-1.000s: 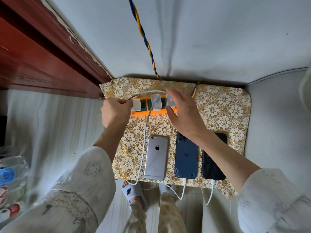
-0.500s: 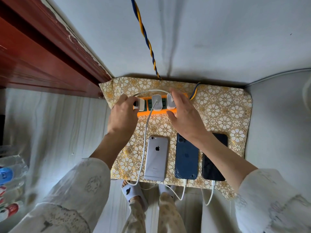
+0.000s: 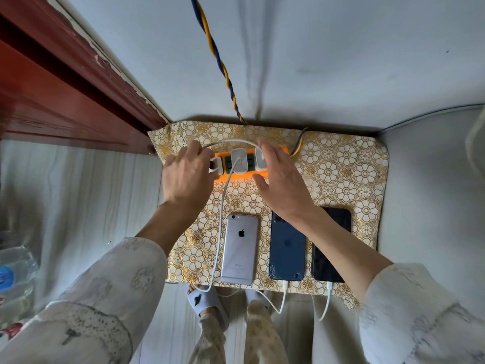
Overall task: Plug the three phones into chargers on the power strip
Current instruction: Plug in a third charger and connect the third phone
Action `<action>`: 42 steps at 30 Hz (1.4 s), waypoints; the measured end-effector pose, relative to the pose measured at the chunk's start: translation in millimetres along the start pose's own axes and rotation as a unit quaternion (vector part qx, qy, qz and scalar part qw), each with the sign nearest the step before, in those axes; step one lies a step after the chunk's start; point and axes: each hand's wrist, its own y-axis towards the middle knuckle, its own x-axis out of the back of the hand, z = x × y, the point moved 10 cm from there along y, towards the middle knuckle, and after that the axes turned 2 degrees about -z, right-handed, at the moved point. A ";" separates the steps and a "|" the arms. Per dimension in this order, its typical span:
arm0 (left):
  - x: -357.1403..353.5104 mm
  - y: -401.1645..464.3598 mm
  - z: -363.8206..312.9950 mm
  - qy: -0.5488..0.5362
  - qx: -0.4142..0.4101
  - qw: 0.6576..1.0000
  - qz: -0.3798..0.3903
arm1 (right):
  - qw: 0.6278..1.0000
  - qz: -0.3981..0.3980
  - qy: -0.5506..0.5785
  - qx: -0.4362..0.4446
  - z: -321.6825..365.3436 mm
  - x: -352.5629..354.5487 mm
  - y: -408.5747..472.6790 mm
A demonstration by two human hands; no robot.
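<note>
An orange power strip (image 3: 236,177) lies at the back of a small table with a gold floral cloth (image 3: 341,174). Three white charger blocks sit on it. My left hand (image 3: 187,177) pinches the left charger (image 3: 216,164). The middle charger (image 3: 238,164) stands free with its white cable running down. My right hand (image 3: 280,179) rests with straight fingers on the strip's right end, over the right charger (image 3: 259,162). Near the front edge lie a silver phone (image 3: 240,249), a blue phone (image 3: 287,250) and a black phone (image 3: 329,245), each with a white cable at its bottom end.
A twisted blue and yellow cord (image 3: 217,59) runs up the white wall from the strip. A dark red wooden frame (image 3: 65,82) stands at the left. Water bottles (image 3: 13,279) lie on the floor at far left. My slippered feet (image 3: 207,303) are below the table edge.
My left hand moved right from the table's left edge onto the left charger. My right hand stayed on the strip's right end.
</note>
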 end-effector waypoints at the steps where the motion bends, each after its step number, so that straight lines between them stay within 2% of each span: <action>1: -1.1 0.9 -0.8 -0.017 -0.002 1.000 0.001 | 1.000 -0.001 0.002 0.000 -0.1 -0.2 0.1; 5: -8.6 5.9 -0.6 -0.062 0.003 0.998 0.014 | 1.000 -0.006 0.005 -0.002 -0.6 -0.6 0.0; 11: -14.0 12.1 -3.7 -0.071 0.007 0.996 0.048 | 1.000 -0.008 0.010 -0.005 -1.5 -1.0 1.3; 18: -16.8 13.6 -13.6 -0.022 0.017 0.996 0.079 | 1.000 -0.003 0.006 -0.013 -0.4 -0.1 0.0; 21: -16.8 13.4 -13.9 -0.023 0.015 0.997 0.072 | 1.000 0.011 0.000 -0.018 1.3 -1.3 -1.7; 23: -17.1 10.3 -9.4 -0.071 0.017 0.996 0.056 | 0.999 0.028 0.002 -0.026 0.1 -2.5 -5.9; 25: -18.1 2.4 4.5 -0.159 0.047 0.985 0.044 | 0.998 0.031 0.023 -0.042 -1.5 -0.1 -14.4; 28: -20.8 -26.2 48.7 -0.281 0.155 0.947 0.019 | 0.998 -0.016 0.046 -0.048 4.7 10.7 -32.5; 30: -27.8 -56.6 77.8 -0.288 0.205 0.935 0.023 | 0.997 -0.048 0.049 -0.038 16.8 14.9 -45.4; 32: -36.5 -87.4 96.6 -0.274 0.219 0.935 0.050 | 0.996 -0.055 0.070 -0.023 33.5 11.3 -56.4; 35: -42.3 -110.7 106.1 -0.266 0.206 0.938 0.083 | 0.991 -0.015 0.132 -0.012 59.7 -9.0 -69.1; 38: -31.7 -104.8 99.2 -0.310 0.199 0.925 0.089 | 0.983 0.069 0.165 -0.027 73.8 -41.5 -79.6; 40: -16.0 -99.6 98.4 -0.399 0.220 0.887 0.073 | 0.973 0.161 0.153 -0.064 75.7 -73.0 -92.5; 42: 2.9 -93.1 99.7 -0.493 0.241 0.834 0.060 | 0.957 0.234 0.144 -0.089 79.0 -99.3 -106.6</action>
